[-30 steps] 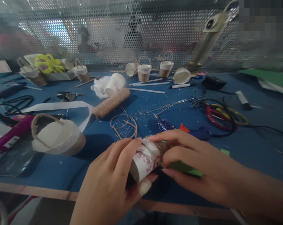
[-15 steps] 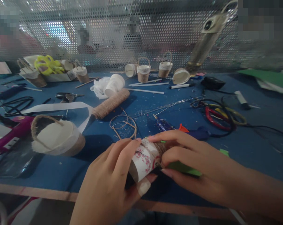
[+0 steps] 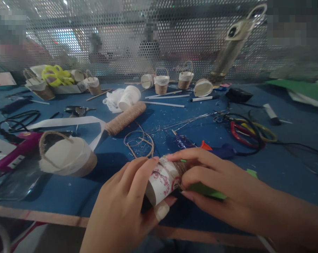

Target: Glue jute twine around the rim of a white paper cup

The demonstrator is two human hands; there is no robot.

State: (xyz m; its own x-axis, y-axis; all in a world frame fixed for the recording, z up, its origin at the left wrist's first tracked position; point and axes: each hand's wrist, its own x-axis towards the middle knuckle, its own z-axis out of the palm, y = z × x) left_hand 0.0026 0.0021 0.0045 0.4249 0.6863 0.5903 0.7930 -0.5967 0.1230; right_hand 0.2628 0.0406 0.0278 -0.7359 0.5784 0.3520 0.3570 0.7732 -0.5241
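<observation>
Lying on its side above the front of the table is a paper cup (image 3: 159,184), white with a pink blossom print. Brown twine is wound around its right end. My left hand (image 3: 119,200) is closed around the cup's open end, fingers on top and thumb underneath. At the other end, my right hand (image 3: 214,179) has its fingertips closed on the wound part; its grip on the twine itself is partly hidden. A loose loop of twine (image 3: 151,147) runs from the cup back to a twine roll (image 3: 126,118).
Left of my hands stands a twine-handled cup basket (image 3: 86,165), near a magenta glue gun (image 3: 22,146). A blue glue gun (image 3: 223,151) lies close behind my right hand. Red-handled scissors (image 3: 238,135) are farther right. Several small baskets (image 3: 161,85) line the metal mesh.
The view has shifted slightly, so the table things sit a little to the right. Both hands keep their hold on the cup, with hardly any movement.
</observation>
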